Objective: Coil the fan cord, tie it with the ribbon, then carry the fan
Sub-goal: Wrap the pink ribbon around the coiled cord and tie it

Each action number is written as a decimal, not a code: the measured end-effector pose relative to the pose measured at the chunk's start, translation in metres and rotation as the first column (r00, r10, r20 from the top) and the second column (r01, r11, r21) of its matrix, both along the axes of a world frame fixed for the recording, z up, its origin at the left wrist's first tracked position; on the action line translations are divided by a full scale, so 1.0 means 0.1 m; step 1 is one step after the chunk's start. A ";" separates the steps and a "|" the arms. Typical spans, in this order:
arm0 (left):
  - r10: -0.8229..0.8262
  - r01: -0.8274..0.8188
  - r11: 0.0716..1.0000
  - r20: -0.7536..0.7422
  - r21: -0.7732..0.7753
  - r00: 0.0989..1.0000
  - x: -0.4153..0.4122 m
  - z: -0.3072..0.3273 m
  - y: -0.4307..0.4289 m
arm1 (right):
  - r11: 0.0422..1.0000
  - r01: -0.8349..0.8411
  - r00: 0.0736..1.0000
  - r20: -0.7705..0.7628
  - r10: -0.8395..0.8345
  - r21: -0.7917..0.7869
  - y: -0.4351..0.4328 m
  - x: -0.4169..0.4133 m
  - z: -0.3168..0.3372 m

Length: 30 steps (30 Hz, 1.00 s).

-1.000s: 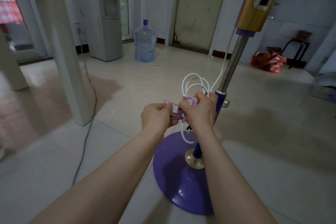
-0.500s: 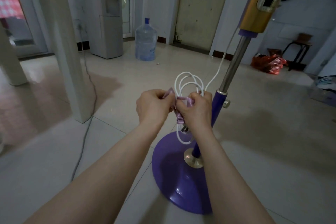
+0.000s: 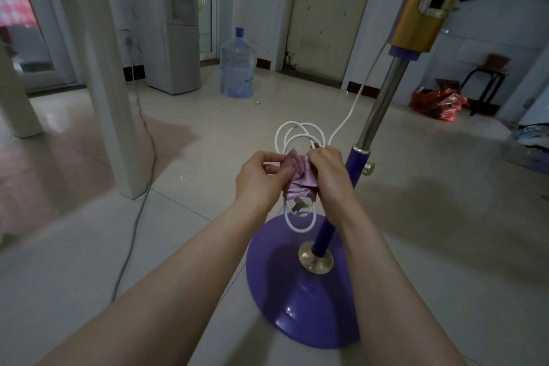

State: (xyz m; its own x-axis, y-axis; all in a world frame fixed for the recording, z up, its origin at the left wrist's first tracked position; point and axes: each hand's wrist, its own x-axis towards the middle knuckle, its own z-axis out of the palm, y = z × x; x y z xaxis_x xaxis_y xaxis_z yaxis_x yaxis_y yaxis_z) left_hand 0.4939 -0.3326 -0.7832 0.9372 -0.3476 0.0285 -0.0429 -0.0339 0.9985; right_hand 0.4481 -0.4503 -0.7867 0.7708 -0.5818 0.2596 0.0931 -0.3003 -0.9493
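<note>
A standing fan rises at the right, with a round purple base [image 3: 300, 300], a steel pole [image 3: 381, 104] and a gold control housing [image 3: 427, 6]. Its white cord [image 3: 292, 135] is gathered into several loops in front of the pole; the plug [image 3: 298, 205] hangs inside the lower loops. A pink-purple ribbon [image 3: 298, 175] is bunched around the middle of the coil. My left hand [image 3: 258, 174] pinches the ribbon from the left. My right hand [image 3: 328, 171] grips ribbon and coil from the right. The knot itself is hidden by my fingers.
A white pillar [image 3: 98, 68] stands at the left with a grey cable [image 3: 133, 217] trailing along the tiled floor. Further back are a water dispenser [image 3: 178, 27], a blue water bottle [image 3: 237, 68], a door, a red bag [image 3: 436, 102] and a dark stool [image 3: 487, 77].
Both hands have risen slightly with the coil and worked the ribbon; more ribbon now shows bunched between them. The fan has not moved.
</note>
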 end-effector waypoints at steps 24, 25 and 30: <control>0.016 -0.027 0.983 0.066 0.181 0.998 0.19 -0.68 -0.19 | 0.981 0.029 0.996 -0.094 -0.011 0.190 -0.17 -0.18 -0.41; -0.005 -0.009 0.975 0.064 0.221 0.998 0.19 -0.70 -0.26 | 0.979 0.035 0.993 -0.119 -0.011 0.202 -0.17 -0.18 -0.43; -0.115 0.063 0.929 0.123 0.365 0.986 0.23 -0.55 -0.72 | 0.958 0.081 0.992 -0.111 -0.052 0.275 -0.39 -0.15 -0.24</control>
State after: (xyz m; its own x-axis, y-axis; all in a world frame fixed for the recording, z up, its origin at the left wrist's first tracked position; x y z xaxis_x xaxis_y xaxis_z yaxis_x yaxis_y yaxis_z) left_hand 0.5167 -0.4048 -0.8385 0.8975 -0.4407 0.0147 -0.2004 -0.3780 0.9039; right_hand 0.4332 -0.4889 -0.8111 0.7420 -0.6704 0.0025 -0.0195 -0.0253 -0.9995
